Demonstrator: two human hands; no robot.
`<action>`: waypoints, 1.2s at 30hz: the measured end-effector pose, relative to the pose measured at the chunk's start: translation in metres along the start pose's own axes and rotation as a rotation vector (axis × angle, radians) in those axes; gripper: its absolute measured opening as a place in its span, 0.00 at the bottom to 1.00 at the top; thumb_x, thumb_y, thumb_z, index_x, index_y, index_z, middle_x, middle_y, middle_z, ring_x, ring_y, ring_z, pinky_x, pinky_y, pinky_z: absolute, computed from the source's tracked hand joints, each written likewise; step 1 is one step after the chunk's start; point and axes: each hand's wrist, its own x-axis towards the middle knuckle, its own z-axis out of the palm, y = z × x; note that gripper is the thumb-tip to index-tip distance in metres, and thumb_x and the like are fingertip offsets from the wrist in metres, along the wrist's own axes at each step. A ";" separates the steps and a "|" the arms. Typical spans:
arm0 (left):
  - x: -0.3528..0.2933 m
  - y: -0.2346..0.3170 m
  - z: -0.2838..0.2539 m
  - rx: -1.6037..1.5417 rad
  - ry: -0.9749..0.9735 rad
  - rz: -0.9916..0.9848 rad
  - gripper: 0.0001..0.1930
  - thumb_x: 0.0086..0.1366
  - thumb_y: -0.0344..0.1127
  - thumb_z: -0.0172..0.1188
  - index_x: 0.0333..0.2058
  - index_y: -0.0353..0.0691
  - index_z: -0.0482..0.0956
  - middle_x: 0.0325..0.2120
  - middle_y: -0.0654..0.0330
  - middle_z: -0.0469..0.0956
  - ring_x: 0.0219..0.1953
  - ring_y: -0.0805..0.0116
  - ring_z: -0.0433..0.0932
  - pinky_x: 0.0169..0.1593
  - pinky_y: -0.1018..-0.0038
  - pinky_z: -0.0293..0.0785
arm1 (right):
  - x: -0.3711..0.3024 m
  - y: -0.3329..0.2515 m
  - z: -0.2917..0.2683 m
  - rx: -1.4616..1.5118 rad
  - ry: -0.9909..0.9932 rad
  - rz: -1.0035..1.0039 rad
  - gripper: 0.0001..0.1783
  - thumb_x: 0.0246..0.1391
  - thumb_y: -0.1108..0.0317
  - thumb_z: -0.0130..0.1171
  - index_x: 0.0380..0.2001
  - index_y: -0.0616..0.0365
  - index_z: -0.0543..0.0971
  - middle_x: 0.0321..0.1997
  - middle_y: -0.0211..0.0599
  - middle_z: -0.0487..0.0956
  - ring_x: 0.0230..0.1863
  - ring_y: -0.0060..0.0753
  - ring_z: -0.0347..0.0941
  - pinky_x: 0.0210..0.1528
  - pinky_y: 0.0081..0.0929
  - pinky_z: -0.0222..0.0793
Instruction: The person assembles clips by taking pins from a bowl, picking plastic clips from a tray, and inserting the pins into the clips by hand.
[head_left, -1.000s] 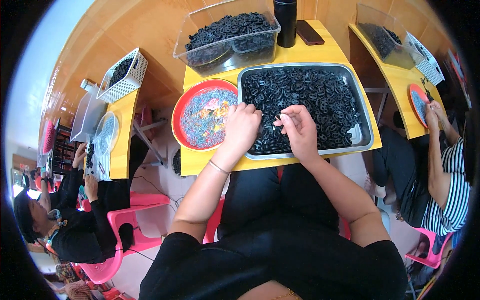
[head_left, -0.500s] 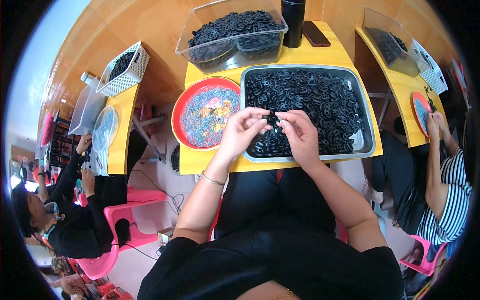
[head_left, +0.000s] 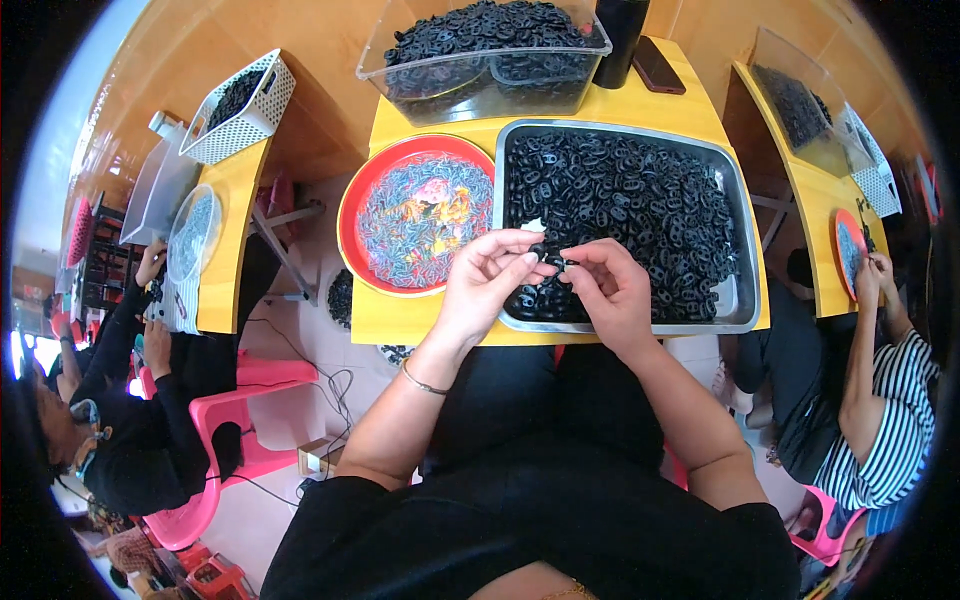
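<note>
My left hand [head_left: 485, 283] and my right hand [head_left: 613, 298] meet over the near left part of a metal tray [head_left: 640, 327]. Both are closed in a pinch, fingertips almost touching, on a small black plastic piece [head_left: 550, 262] between them. Its details are partly covered by the fingers. Many loose black oval pieces [head_left: 630, 200] with holes fill the tray. Left of it, and nearest my left hand, is a round red tray [head_left: 352, 215] holding many thin, silvery-blue bits [head_left: 400, 255] that look like small springs.
A clear plastic bin [head_left: 480, 100] heaped with black pieces stands at the back of the yellow table [head_left: 420, 318]. Beside it are a black cylinder [head_left: 620, 45] and a dark phone [head_left: 659, 66]. Co-workers sit at tables left [head_left: 130, 440] and right [head_left: 890, 400].
The view has shifted, so the table and trays sit slightly differently in the picture. My hands stay pinched together, now slightly lower over the metal tray.
</note>
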 end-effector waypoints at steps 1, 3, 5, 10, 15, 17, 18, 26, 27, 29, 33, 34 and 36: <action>-0.001 0.001 0.002 -0.022 0.034 -0.021 0.13 0.61 0.23 0.51 0.45 0.32 0.71 0.35 0.57 0.76 0.35 0.69 0.78 0.41 0.78 0.76 | 0.000 0.000 0.001 -0.003 0.001 0.001 0.07 0.50 0.80 0.53 0.34 0.64 0.76 0.33 0.33 0.72 0.33 0.20 0.73 0.36 0.15 0.70; -0.001 0.000 0.005 -0.037 0.039 -0.022 0.13 0.61 0.23 0.51 0.45 0.32 0.71 0.35 0.56 0.76 0.36 0.68 0.78 0.42 0.77 0.76 | 0.001 0.002 0.001 0.048 0.007 -0.029 0.08 0.50 0.80 0.53 0.35 0.64 0.76 0.35 0.34 0.72 0.35 0.21 0.73 0.38 0.16 0.70; -0.002 0.000 0.007 -0.049 0.045 -0.021 0.13 0.61 0.23 0.52 0.45 0.31 0.70 0.36 0.55 0.75 0.37 0.67 0.78 0.43 0.76 0.76 | 0.001 0.002 0.000 0.037 0.009 -0.036 0.08 0.49 0.81 0.53 0.35 0.64 0.76 0.36 0.34 0.72 0.36 0.21 0.72 0.38 0.16 0.70; -0.001 -0.006 -0.001 -0.063 0.031 0.013 0.12 0.60 0.22 0.52 0.44 0.31 0.71 0.37 0.55 0.76 0.36 0.70 0.78 0.42 0.76 0.76 | 0.002 0.002 0.000 0.036 0.014 -0.052 0.09 0.49 0.81 0.53 0.36 0.64 0.76 0.36 0.34 0.72 0.37 0.21 0.72 0.39 0.16 0.70; -0.002 -0.003 -0.005 0.018 0.018 -0.001 0.11 0.61 0.22 0.52 0.43 0.31 0.72 0.36 0.56 0.77 0.35 0.71 0.78 0.42 0.77 0.76 | 0.000 -0.002 0.000 0.061 0.002 0.001 0.09 0.50 0.80 0.53 0.37 0.64 0.76 0.35 0.35 0.73 0.35 0.21 0.73 0.37 0.17 0.70; -0.002 0.000 -0.001 0.051 0.023 -0.009 0.10 0.61 0.22 0.52 0.42 0.32 0.72 0.35 0.57 0.77 0.35 0.72 0.78 0.41 0.77 0.75 | 0.000 -0.002 -0.001 0.061 -0.002 -0.001 0.09 0.50 0.80 0.53 0.37 0.64 0.76 0.34 0.35 0.73 0.34 0.22 0.74 0.37 0.16 0.70; -0.002 0.002 0.003 0.017 0.030 -0.009 0.10 0.61 0.23 0.51 0.42 0.32 0.73 0.35 0.57 0.77 0.35 0.72 0.78 0.41 0.78 0.76 | -0.001 -0.001 -0.001 0.061 -0.005 -0.001 0.09 0.50 0.80 0.53 0.37 0.65 0.76 0.34 0.35 0.73 0.33 0.22 0.74 0.36 0.16 0.70; -0.004 -0.002 0.004 -0.013 0.018 0.002 0.10 0.63 0.24 0.48 0.44 0.32 0.70 0.37 0.57 0.75 0.35 0.73 0.77 0.40 0.78 0.76 | -0.001 0.002 -0.002 0.007 -0.056 -0.005 0.09 0.51 0.82 0.51 0.38 0.65 0.74 0.36 0.33 0.71 0.34 0.20 0.72 0.38 0.15 0.69; -0.003 -0.001 0.004 -0.008 0.021 0.025 0.11 0.63 0.23 0.49 0.44 0.32 0.69 0.37 0.58 0.75 0.35 0.74 0.77 0.40 0.78 0.76 | -0.001 0.003 -0.002 -0.017 -0.055 0.005 0.09 0.51 0.81 0.51 0.38 0.65 0.74 0.35 0.33 0.72 0.34 0.19 0.73 0.38 0.15 0.69; -0.003 -0.002 0.004 -0.004 0.024 0.047 0.11 0.63 0.23 0.49 0.44 0.33 0.69 0.37 0.58 0.75 0.35 0.74 0.77 0.40 0.78 0.76 | -0.001 0.004 -0.002 -0.003 -0.053 0.011 0.09 0.51 0.81 0.51 0.38 0.65 0.73 0.35 0.32 0.72 0.34 0.19 0.73 0.38 0.15 0.69; -0.002 -0.004 0.000 -0.010 -0.041 0.049 0.12 0.61 0.22 0.52 0.44 0.33 0.70 0.36 0.58 0.75 0.36 0.73 0.77 0.42 0.78 0.75 | -0.001 0.004 -0.003 0.026 -0.051 0.024 0.10 0.51 0.81 0.52 0.38 0.64 0.73 0.35 0.31 0.74 0.34 0.18 0.73 0.38 0.14 0.69; -0.003 -0.003 0.000 -0.015 -0.061 0.035 0.12 0.60 0.22 0.52 0.44 0.33 0.71 0.36 0.58 0.76 0.37 0.73 0.77 0.42 0.78 0.75 | -0.001 0.005 -0.002 0.026 -0.050 0.024 0.10 0.51 0.81 0.52 0.38 0.64 0.73 0.35 0.31 0.74 0.34 0.18 0.73 0.38 0.14 0.69; -0.003 -0.004 -0.001 -0.008 -0.063 0.025 0.12 0.60 0.22 0.52 0.44 0.33 0.71 0.36 0.58 0.76 0.37 0.73 0.77 0.43 0.78 0.75 | 0.000 0.006 -0.001 0.069 0.000 0.030 0.08 0.50 0.78 0.55 0.36 0.64 0.76 0.33 0.34 0.74 0.33 0.20 0.73 0.35 0.16 0.70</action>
